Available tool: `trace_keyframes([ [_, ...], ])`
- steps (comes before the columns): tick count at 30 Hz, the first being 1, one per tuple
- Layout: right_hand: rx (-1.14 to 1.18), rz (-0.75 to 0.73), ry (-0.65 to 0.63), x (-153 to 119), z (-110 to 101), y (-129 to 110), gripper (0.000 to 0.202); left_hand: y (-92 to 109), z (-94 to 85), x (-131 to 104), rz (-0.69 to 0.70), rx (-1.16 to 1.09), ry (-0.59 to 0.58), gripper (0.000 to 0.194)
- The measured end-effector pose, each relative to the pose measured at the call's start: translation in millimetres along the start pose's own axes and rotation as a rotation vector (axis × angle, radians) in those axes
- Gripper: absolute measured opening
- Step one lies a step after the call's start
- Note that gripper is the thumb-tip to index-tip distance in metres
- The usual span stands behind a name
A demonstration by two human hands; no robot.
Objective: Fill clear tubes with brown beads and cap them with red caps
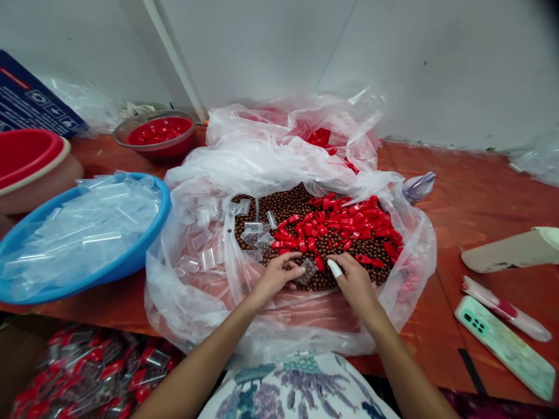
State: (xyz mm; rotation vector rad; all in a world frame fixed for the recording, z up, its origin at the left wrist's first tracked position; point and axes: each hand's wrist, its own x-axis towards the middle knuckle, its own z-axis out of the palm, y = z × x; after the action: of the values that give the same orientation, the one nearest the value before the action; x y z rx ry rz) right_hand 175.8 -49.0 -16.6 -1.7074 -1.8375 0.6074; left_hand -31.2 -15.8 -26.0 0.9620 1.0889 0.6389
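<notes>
Small brown balls [283, 202] fill a tray lined with white plastic. Red plastic pieces [349, 220] lie heaped on the balls, mostly at the right. My left hand [279, 276] is at the near edge of the balls, its fingers closed on a small clear plastic case [308, 270]. Close by on the right, my right hand [353, 282] has a white cover on one finger. Its fingertips reach down by the balls and a red piece; whether they hold anything is too small to tell. More clear cases [255, 233] lie left of the red pieces.
A blue basin [163, 209] of clear cases stands at the left, with a red basin [30, 152] and a bowl of red pieces [159, 131] behind. At the right are a phone [506, 346], a pinkish tube [506, 308] and a cup [510, 250]. Filled red-and-clear cases [100, 372] lie lower left.
</notes>
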Motion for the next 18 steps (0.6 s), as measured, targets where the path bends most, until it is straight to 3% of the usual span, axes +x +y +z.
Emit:
trace_keyframes([
  [8, -0.456, 0.006, -0.019, 16, 22, -24, 0.021, -4, -10.4, -22, -0.109, -0.208, -0.011, 0.047],
  [14, -0.271, -0.063, 0.024, 12, 25, -23, 0.013, 0, -10.0, -31, -0.085, -0.297, -0.003, 0.044],
  [18, -0.129, -0.004, 0.041, 4, 18, -20, 0.021, 4, -6.8, -36, -0.091, -0.306, -0.014, 0.047],
])
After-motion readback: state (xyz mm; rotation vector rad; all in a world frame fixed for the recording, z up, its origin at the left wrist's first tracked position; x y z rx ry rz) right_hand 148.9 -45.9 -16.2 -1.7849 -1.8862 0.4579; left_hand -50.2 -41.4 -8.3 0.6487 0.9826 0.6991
